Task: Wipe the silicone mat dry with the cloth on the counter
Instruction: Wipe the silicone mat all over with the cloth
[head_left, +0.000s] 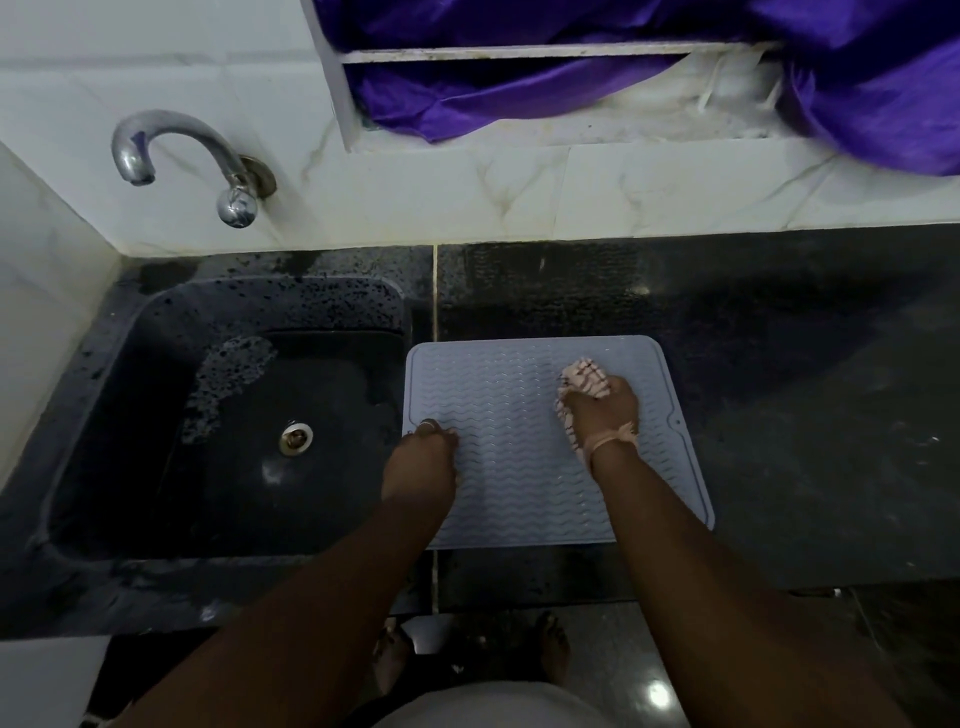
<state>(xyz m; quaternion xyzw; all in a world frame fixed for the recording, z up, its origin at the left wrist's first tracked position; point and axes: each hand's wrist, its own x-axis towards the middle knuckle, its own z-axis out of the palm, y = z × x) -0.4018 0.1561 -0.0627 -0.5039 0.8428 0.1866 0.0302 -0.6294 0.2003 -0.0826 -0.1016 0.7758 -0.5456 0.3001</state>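
Observation:
A pale blue silicone mat (509, 395) with wavy ridges lies flat on the dark counter, just right of the sink. My right hand (605, 413) grips a bunched pink and white striped cloth (584, 376) and presses it on the mat's upper middle. Part of the cloth trails under my wrist. My left hand (423, 457) rests on the mat's left edge with its fingers curled down onto it, holding the mat in place.
A dark wet sink (156, 415) with a metal drain (296, 438) sits to the left, under a chrome tap (156, 143). The black counter (779, 389) stretches to the right. Purple fabric (857, 78) hangs over the white ledge behind.

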